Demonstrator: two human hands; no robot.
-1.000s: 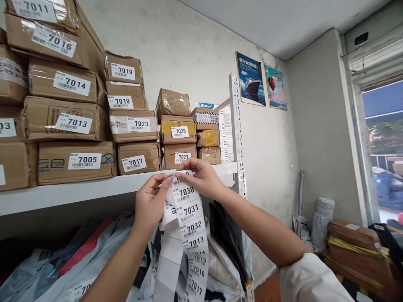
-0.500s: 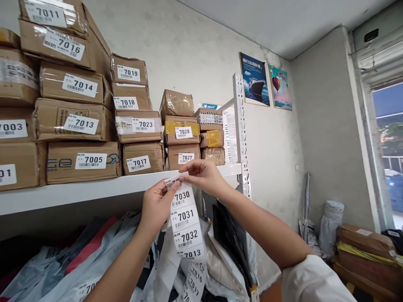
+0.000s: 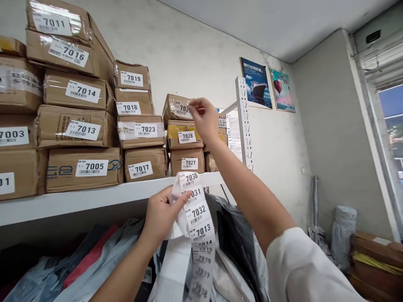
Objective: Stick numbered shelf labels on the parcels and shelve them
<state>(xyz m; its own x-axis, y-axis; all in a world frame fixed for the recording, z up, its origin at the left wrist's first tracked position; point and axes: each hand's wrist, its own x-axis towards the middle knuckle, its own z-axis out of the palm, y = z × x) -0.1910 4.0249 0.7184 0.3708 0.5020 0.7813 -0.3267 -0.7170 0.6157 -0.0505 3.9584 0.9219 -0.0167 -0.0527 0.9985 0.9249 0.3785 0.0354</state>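
Note:
My left hand [image 3: 162, 216] is closed on a long strip of white number labels [image 3: 201, 230], its thumb lying over the 7031 label. Below the hand the strip hangs down, with numbers such as 7032 and 7013 showing. Up at the shelf, my right hand [image 3: 204, 116] pinches the right edge of a single white label [image 3: 181, 108] whose number starts with 702; the fingers cover its last digit. That label lies against the front of a small brown box [image 3: 170, 110], the top one of its stack. Whether it is fully stuck down I cannot tell.
Labelled cartons [image 3: 83, 129] stand stacked on the white shelf [image 3: 94, 197] to the left. Grey and black plastic parcels [image 3: 233, 235] fill the space below. A perforated shelf post [image 3: 244, 121] rises at the right. Wrapped rolls and boxes [image 3: 374, 251] stand at far right.
My right hand has risen from the label strip to the top box, taking one label with it. My left hand has moved slightly right and down with the strip.

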